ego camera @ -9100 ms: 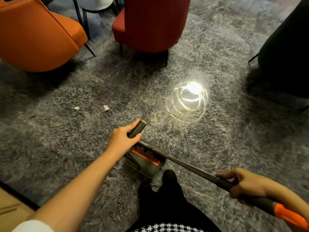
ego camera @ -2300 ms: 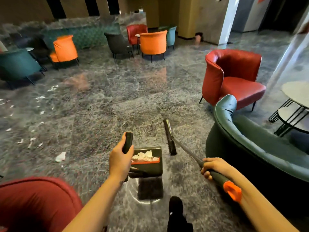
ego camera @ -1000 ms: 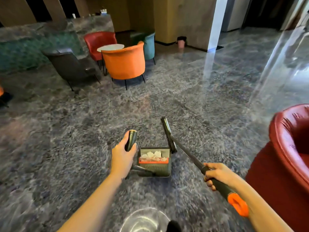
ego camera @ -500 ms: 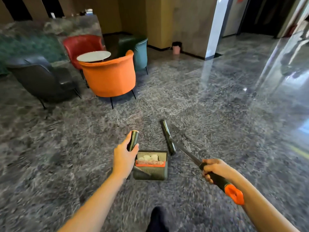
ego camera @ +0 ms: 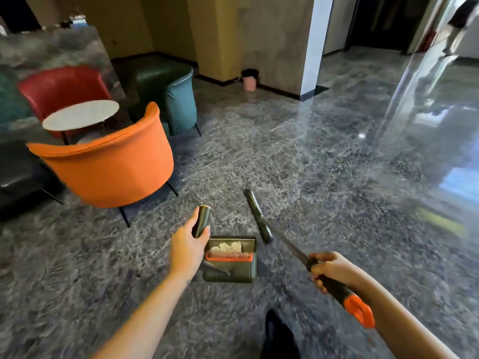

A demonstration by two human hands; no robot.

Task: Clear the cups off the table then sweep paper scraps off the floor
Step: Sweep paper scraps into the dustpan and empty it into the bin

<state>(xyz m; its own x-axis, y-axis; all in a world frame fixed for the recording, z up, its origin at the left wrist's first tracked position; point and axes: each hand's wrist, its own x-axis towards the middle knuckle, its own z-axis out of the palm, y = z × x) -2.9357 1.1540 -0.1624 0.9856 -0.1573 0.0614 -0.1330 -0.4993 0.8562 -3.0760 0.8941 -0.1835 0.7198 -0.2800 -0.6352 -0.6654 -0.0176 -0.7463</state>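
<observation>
Your left hand (ego camera: 188,251), lower centre, curls round the upright handle of the dustpan (ego camera: 233,269), whose tray is just right of it with paper scraps (ego camera: 228,246) inside. Your right hand (ego camera: 333,268), lower right, grips the broom (ego camera: 259,218), its head just beyond the tray.

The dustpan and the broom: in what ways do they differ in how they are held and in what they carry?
The dustpan is gripped by the left hand at the top of its handle; the broom is gripped by the right hand near its orange end and slants forward. The dustpan holds white paper scraps; the broom head holds none that I can see. Both are dark with orange parts.
</observation>
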